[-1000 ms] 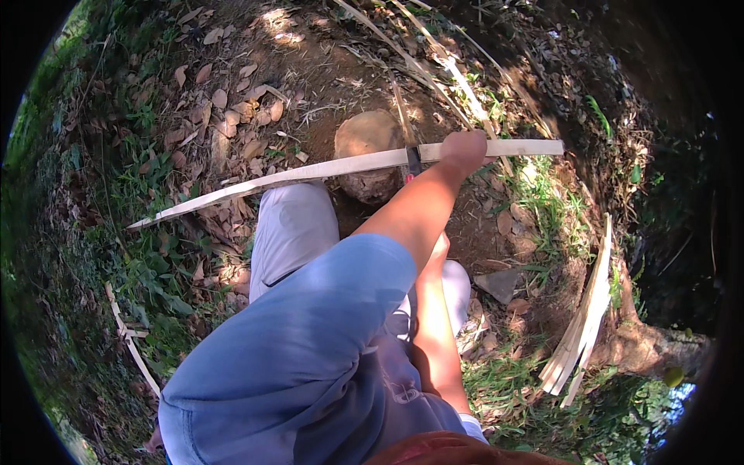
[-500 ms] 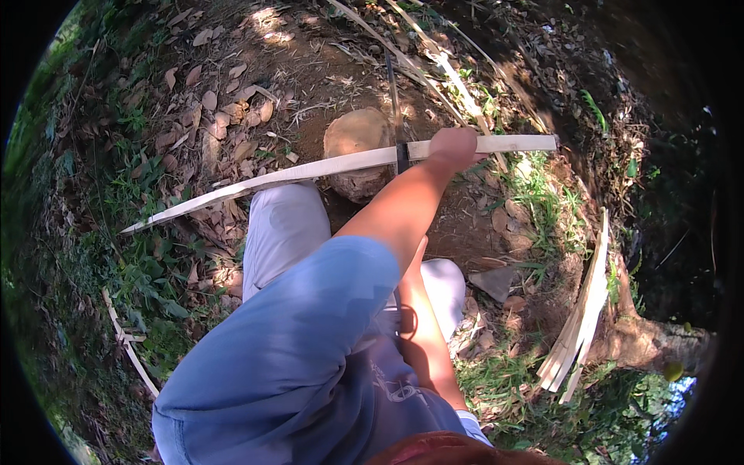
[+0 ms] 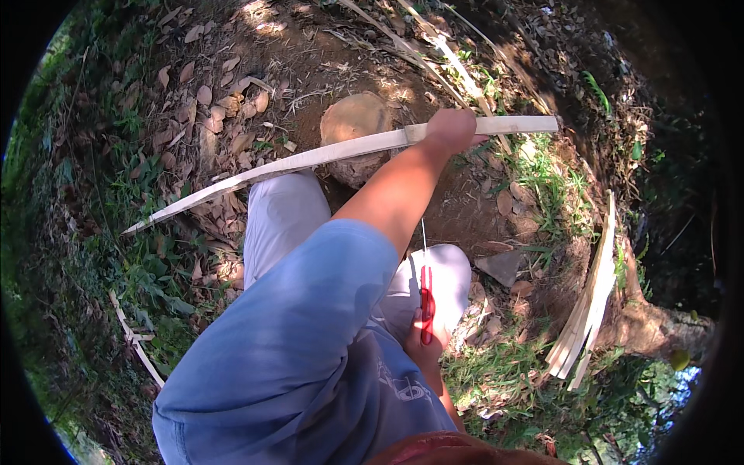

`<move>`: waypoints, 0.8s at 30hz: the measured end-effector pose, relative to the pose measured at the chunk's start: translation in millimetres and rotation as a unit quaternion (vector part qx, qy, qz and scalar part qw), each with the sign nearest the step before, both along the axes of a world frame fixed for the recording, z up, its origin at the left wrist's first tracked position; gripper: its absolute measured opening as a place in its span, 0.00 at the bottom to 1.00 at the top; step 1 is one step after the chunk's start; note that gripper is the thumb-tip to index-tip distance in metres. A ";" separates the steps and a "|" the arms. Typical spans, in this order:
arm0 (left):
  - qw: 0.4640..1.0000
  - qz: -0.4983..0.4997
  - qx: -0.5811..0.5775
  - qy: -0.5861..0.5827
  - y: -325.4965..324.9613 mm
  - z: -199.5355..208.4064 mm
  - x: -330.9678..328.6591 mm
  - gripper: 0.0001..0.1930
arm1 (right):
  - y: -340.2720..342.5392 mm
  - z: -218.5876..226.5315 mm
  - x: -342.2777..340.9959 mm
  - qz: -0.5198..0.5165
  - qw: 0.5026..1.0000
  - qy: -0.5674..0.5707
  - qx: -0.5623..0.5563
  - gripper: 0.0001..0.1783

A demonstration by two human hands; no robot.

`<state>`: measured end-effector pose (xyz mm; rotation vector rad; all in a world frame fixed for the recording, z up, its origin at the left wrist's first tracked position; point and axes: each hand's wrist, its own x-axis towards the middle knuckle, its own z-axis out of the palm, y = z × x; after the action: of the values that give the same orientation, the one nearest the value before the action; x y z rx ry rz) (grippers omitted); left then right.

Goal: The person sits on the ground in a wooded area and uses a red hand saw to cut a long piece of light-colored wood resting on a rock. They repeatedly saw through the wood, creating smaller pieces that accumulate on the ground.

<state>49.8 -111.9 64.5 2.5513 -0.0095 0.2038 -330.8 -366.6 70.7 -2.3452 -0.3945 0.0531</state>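
Observation:
My left hand (image 3: 452, 130) is closed around a long pale wooden strip (image 3: 325, 153) near its right end. The strip rises from a thin left tip, passing over my left knee and the cut top of a wood stump (image 3: 355, 122). A small step shows in its upper edge just left of my hand. Low over my right thigh, my right hand (image 3: 425, 345) grips a long-bladed tool by its red handle (image 3: 427, 306). Its thin blade points away from me, seen edge-on, and its far part is hidden by my left forearm. Whether it is a machete or a saw, I cannot tell.
Several split pale slats (image 3: 585, 302) lean by a tree root at the right. More long strips (image 3: 453, 66) lie on the ground at the far right. A broken thin strip (image 3: 133, 337) rests in grass at the left. Dry leaves (image 3: 225, 108) cover the soil left of the stump.
My right hand has pulled the red-handled tool back toward me, so its blade no longer crosses the strip. The strip's right part has risen slightly in view; my left hand still holds it.

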 end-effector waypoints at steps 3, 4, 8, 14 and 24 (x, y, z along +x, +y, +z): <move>1.000 0.018 -0.013 0.009 4.4 -2.8 -4.9 0.36 | 1.7 75.2 -18.3 -0.030 0.999 0.008 0.010 0.21; 1.000 0.020 -0.017 0.009 2.4 -0.5 -3.2 0.36 | 4.9 91.0 -21.1 -0.067 0.997 0.029 0.030 0.21; 1.000 0.008 -0.027 0.012 -5.4 14.2 -5.6 0.36 | -32.8 111.9 -45.6 -0.011 0.999 -0.028 0.037 0.26; 0.989 0.058 0.056 -0.126 -45.4 13.0 8.9 0.41 | -42.5 121.2 -57.1 -0.096 0.991 0.032 0.084 0.32; 0.966 -0.184 -0.043 -0.178 -210.7 113.9 -36.4 0.56 | -10.0 114.2 -45.8 -0.172 0.963 0.118 0.168 0.29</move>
<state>13.4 -322.6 178.5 2.3399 -0.5933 0.4992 -376.6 -376.7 184.9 -2.0086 0.1181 0.0910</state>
